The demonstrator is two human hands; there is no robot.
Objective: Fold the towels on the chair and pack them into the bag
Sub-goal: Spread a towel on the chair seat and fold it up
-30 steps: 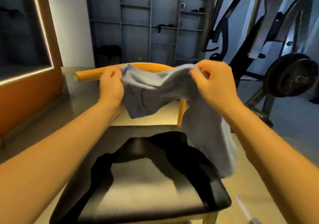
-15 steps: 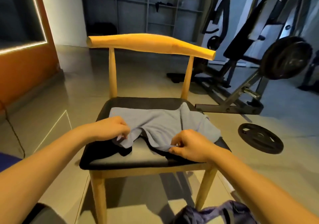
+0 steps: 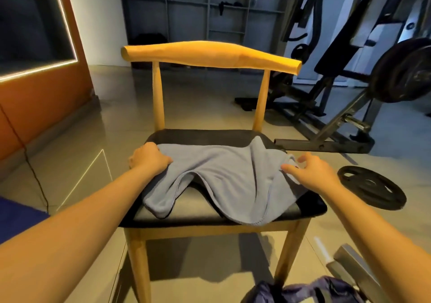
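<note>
Towel (image 3: 224,179) lies rumpled on black chair seat (image 3: 198,137). Your L hand (image 3: 149,159) grips its far-left corner, fingers curled. Your R hand (image 3: 313,172) loose, fingers spread, touching towel's R edge. Bag (image 3: 303,291) on floor, near chair front.

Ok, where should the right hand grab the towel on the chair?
Pinch the far right corner of the towel, coming from the right: it lies rumpled just beside the open right hand, mirroring the corner the left hand grips.
</note>
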